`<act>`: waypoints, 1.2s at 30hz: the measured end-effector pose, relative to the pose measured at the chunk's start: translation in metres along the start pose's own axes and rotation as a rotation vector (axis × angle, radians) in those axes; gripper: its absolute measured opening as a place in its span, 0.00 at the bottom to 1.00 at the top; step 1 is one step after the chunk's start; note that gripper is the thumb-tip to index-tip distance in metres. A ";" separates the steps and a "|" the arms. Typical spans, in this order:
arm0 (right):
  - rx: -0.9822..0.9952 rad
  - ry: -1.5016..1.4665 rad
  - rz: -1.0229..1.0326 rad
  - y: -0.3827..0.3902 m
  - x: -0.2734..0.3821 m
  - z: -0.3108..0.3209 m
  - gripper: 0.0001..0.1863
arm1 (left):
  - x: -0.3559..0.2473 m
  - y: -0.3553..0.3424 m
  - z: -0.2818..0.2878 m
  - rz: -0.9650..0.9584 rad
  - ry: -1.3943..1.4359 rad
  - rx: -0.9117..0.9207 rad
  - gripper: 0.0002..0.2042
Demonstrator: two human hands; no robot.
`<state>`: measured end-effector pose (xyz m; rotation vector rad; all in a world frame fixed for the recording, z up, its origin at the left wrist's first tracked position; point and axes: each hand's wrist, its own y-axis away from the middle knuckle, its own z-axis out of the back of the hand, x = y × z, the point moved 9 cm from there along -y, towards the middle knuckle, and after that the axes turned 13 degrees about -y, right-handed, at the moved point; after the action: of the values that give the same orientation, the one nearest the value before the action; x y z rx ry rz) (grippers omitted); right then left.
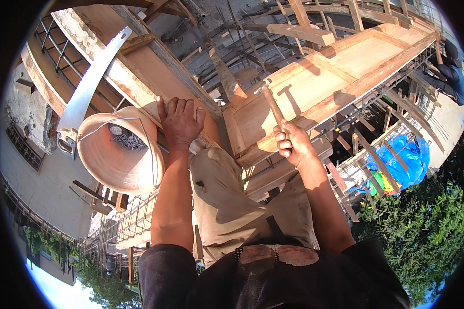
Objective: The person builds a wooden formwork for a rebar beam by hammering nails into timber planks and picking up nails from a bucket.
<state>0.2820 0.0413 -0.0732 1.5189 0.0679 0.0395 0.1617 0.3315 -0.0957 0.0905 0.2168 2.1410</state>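
My right hand [292, 142] is wrapped round the wooden handle of a hammer [274, 105], whose metal head points up and away over a plywood form panel [273, 95]. The hammer throws a shadow on that panel. My left hand [180, 122] lies with its fingers stretched over a wooden beam edge [134, 87], holding nothing. Just left of it hangs or stands an orange-pink bucket [100, 170] with a wire handle; nails [131, 138] and a round object lie inside. A handsaw [94, 77] with a bare curved blade leans upright beside the bucket.
Another person [451, 77] in a blue top is at the far right. Steel rebar cages [54, 44] run along the forms. Loose timber props [376, 162], a blue tarp [404, 159] and leafy branches [423, 226] show at lower right. Gaps between boards drop to a lower level.
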 end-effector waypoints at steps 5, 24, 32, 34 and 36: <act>0.078 0.073 0.601 0.062 0.096 -0.025 0.13 | 0.001 0.002 -0.005 -0.008 -0.042 -0.002 0.14; 0.006 1.030 0.980 0.123 -0.094 0.185 0.18 | -0.001 0.044 -0.018 0.044 0.126 -0.117 0.29; 0.046 1.136 0.769 0.076 -0.115 0.196 0.21 | -0.011 0.077 -0.076 0.020 0.051 0.335 0.36; 0.023 1.154 0.816 0.074 -0.119 0.202 0.22 | -0.017 0.082 -0.075 0.073 0.009 0.373 0.36; 0.042 1.126 0.767 0.068 -0.124 0.205 0.21 | -0.018 0.082 -0.071 0.059 0.042 0.377 0.36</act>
<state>0.1734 -0.1675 0.0078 1.3152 0.3758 1.5023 0.0929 0.2642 -0.1495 0.2731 0.6475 2.1384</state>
